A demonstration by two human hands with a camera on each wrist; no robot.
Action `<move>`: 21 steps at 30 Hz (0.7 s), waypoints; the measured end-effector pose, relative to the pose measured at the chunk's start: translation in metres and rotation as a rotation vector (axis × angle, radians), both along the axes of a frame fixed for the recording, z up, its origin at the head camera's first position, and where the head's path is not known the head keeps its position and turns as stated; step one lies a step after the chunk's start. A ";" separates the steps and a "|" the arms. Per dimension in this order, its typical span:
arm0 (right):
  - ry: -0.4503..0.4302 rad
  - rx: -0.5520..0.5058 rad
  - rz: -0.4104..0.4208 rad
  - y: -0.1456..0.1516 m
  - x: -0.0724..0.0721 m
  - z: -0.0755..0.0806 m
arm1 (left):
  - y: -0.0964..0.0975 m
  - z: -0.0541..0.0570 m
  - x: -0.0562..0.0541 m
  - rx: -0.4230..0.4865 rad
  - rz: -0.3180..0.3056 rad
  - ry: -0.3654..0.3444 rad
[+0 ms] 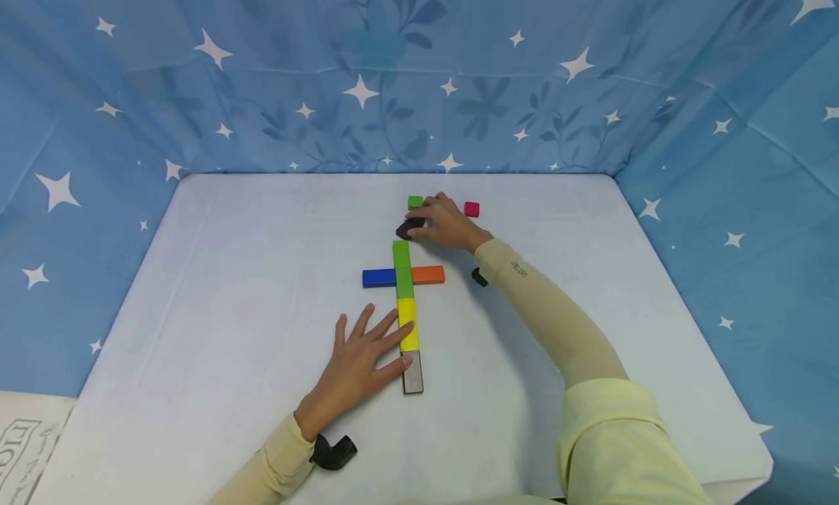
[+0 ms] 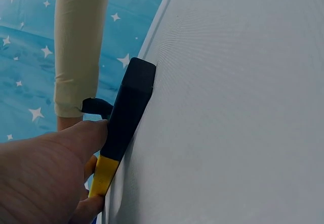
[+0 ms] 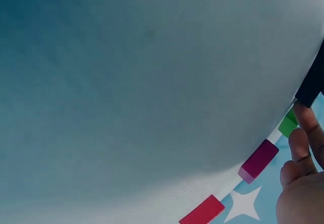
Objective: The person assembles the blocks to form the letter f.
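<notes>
My left hand (image 1: 357,370) lies with spread fingers along a row of blocks, touching the yellow block (image 1: 408,310) and a dark block with a greyish top (image 1: 412,377). In the left wrist view the thumb is against the side of that black block (image 2: 129,102). Beyond the yellow are two green blocks (image 1: 401,254) in line, with a blue block (image 1: 379,278) at their left and an orange block (image 1: 429,275) at their right. My right hand (image 1: 447,222) pinches a black block (image 1: 405,229), held at a slant near the row's far end.
Behind the right hand sits a green block (image 1: 415,202), with a pinkish-red block (image 1: 472,209) to its right. The right wrist view shows a purple block (image 3: 258,161) and a red block (image 3: 203,212). Blue starred curtains (image 1: 360,89) surround the white table (image 1: 262,272).
</notes>
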State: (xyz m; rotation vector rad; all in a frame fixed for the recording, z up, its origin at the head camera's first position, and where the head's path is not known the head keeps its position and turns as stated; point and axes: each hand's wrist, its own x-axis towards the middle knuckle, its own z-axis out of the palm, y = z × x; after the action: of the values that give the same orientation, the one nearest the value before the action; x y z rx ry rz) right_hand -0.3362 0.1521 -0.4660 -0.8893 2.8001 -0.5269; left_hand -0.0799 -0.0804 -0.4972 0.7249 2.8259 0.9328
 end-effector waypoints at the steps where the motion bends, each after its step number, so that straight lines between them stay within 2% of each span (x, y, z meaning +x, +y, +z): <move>1: 0.001 -0.003 -0.002 0.000 0.000 -0.001 | 0.000 0.000 0.000 0.000 -0.001 0.002; 8: 0.017 -0.019 0.016 0.001 0.001 -0.002 | 0.000 0.001 0.000 0.003 0.002 0.004; 21: -0.009 0.015 0.026 -0.001 0.001 0.005 | 0.000 0.001 0.000 0.002 0.000 0.009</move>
State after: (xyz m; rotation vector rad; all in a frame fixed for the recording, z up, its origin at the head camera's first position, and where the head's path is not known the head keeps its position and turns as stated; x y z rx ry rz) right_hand -0.3348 0.1510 -0.4614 -0.9171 2.7768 -0.5035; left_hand -0.0796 -0.0807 -0.4964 0.7309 2.8337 0.9343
